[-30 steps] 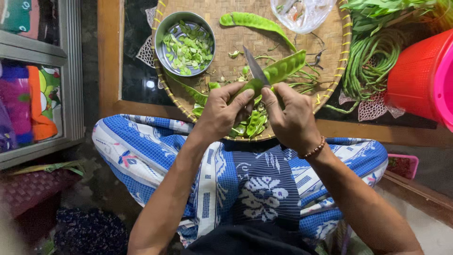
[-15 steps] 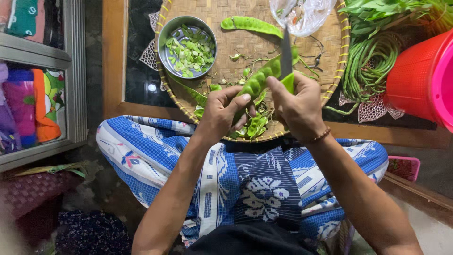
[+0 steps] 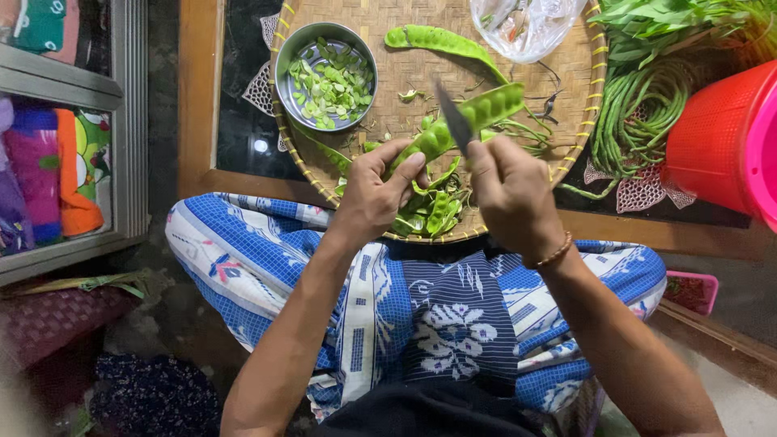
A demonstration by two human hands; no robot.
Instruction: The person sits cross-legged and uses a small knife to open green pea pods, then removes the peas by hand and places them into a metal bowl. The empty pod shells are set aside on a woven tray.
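Head view: left hand [image 3: 374, 197] is closed around the near end of a long green pod [image 3: 461, 121], holding it raised above the tray [image 3: 566, 121], apparently so that trimmings drop onto it. Right hand [image 3: 511, 194] is closed on a knife [image 3: 454, 124], handle hidden in the fist, blade laid across the pod's middle, angled away from the body, which suits paring along the pod's edge.

Count:
- Pods whole: two, one in hand and one lying [image 3: 437, 40] at the tray's far side.
- Knife: one.
- Metal bowl [image 3: 285, 61]: one, on the tray's left, within easy reach of the left hand, holding many cut green pieces, too many to count.
- Peel heap [image 3: 433, 212]: one, directly under the hands.
- Clear bag [image 3: 530, 28]: one.
- Long-bean bundle [image 3: 635, 109]: one, off the tray to the right.
- Red basket [image 3: 712, 137]: one.
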